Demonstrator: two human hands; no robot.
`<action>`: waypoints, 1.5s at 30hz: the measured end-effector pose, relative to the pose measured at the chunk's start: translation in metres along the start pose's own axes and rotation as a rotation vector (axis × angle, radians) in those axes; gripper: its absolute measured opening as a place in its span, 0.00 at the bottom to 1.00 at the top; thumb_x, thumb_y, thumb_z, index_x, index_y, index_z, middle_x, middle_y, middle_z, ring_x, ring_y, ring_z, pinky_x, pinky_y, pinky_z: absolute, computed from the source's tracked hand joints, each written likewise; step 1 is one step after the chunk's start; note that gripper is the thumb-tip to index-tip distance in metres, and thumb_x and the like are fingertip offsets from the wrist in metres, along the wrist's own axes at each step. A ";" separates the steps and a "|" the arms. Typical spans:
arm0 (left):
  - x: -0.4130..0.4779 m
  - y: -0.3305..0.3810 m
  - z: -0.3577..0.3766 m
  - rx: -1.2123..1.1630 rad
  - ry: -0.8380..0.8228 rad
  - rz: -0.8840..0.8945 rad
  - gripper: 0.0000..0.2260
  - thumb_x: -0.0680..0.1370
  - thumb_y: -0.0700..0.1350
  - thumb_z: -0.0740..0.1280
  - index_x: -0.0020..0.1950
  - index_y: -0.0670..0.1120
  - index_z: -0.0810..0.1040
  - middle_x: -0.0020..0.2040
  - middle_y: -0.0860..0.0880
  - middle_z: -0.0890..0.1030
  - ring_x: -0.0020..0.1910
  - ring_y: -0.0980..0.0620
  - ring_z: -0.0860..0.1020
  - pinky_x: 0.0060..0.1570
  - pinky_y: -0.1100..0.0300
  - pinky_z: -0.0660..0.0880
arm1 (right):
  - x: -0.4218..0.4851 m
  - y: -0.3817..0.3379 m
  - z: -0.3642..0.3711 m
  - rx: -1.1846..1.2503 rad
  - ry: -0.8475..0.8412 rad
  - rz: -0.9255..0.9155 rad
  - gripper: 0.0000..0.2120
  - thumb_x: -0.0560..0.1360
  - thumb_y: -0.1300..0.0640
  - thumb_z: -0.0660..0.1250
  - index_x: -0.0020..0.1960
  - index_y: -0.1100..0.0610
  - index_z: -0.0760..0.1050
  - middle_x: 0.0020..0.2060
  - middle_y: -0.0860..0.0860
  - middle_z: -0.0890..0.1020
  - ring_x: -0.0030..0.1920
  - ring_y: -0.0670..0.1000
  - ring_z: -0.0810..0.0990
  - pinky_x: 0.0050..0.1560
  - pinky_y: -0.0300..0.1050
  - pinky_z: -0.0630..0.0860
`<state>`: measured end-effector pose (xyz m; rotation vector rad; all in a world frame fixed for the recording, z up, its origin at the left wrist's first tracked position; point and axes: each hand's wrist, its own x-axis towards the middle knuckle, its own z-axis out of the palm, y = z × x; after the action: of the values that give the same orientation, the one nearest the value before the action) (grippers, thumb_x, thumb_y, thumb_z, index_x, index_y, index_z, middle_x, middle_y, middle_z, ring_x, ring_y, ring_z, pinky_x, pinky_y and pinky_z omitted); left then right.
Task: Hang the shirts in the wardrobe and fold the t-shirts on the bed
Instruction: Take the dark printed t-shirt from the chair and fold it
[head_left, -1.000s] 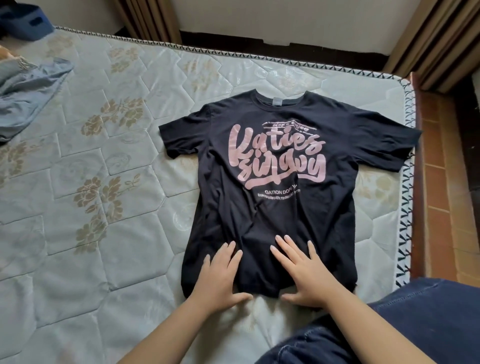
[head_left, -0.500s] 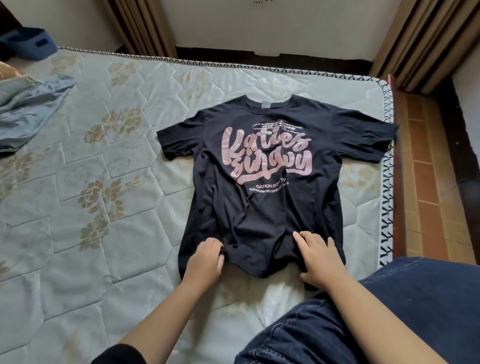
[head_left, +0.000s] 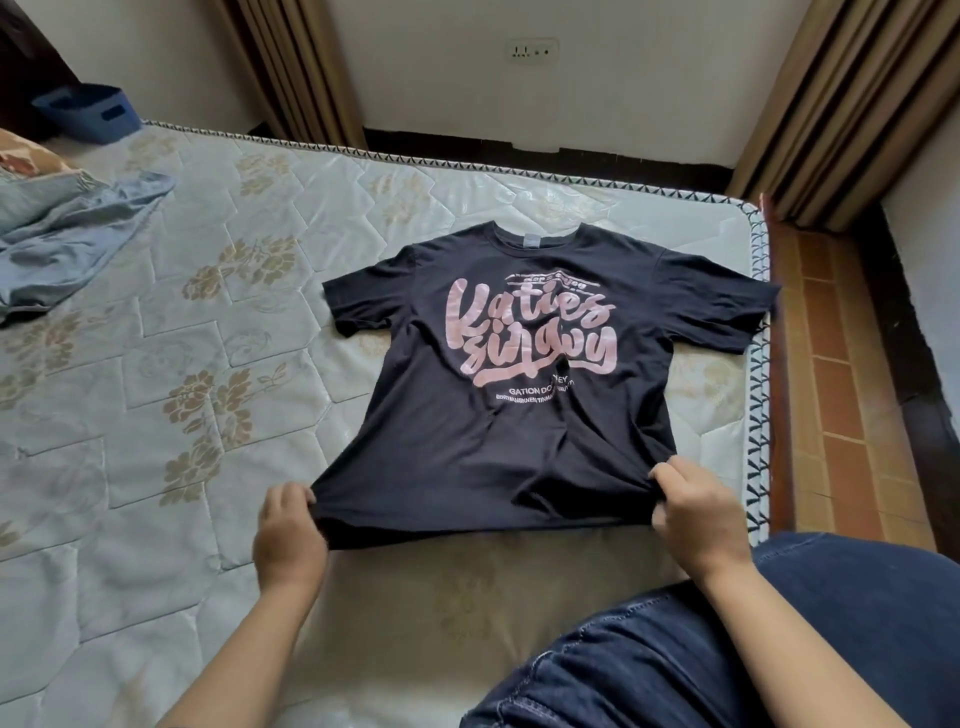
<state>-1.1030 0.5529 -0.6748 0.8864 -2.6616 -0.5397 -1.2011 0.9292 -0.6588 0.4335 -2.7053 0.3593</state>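
A black t-shirt (head_left: 524, 447) with pink lettering lies face up on the quilted mattress (head_left: 156, 395), collar toward the far wall. My left hand (head_left: 288, 530) pinches the hem's left corner. My right hand (head_left: 693, 512) pinches the hem's right corner. The hem is pulled wide and taut between them, and the lower part of the shirt still shows creases. Its right sleeve reaches the mattress's right edge.
A crumpled light blue garment (head_left: 67, 244) lies at the mattress's far left, beside a patterned pillow (head_left: 26, 161). A blue plastic basket (head_left: 88, 111) sits beyond the bed. My knee in dark jeans (head_left: 779, 649) rests at the lower right. Brick floor (head_left: 841, 374) runs along the right.
Both hands went from lying flat on the lower shirt to gripping the hem corners and spreading them apart, which widened the hem. The view shifted back a little.
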 end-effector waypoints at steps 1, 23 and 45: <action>0.001 -0.005 -0.005 -0.006 0.016 -0.022 0.13 0.67 0.23 0.58 0.45 0.36 0.73 0.47 0.36 0.73 0.42 0.36 0.73 0.36 0.47 0.69 | -0.002 0.001 -0.003 0.039 0.025 0.039 0.11 0.60 0.65 0.52 0.30 0.63 0.74 0.26 0.56 0.74 0.23 0.59 0.73 0.21 0.42 0.68; -0.023 -0.025 0.003 0.641 -0.389 -0.020 0.13 0.77 0.37 0.55 0.59 0.50 0.67 0.57 0.48 0.69 0.55 0.49 0.71 0.49 0.60 0.70 | -0.014 0.016 -0.007 -0.170 -0.963 0.409 0.12 0.73 0.63 0.55 0.52 0.54 0.73 0.56 0.53 0.78 0.57 0.55 0.77 0.49 0.44 0.70; -0.089 0.195 0.079 0.029 -0.644 0.810 0.22 0.70 0.59 0.53 0.50 0.44 0.72 0.51 0.47 0.74 0.48 0.46 0.75 0.42 0.55 0.74 | -0.022 0.012 -0.036 0.191 -0.712 0.232 0.27 0.74 0.64 0.59 0.71 0.52 0.58 0.63 0.52 0.65 0.59 0.55 0.73 0.55 0.44 0.70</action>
<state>-1.1640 0.7729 -0.6741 -0.4874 -3.2296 -0.6322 -1.1744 0.9568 -0.6370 0.3432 -3.4468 0.6290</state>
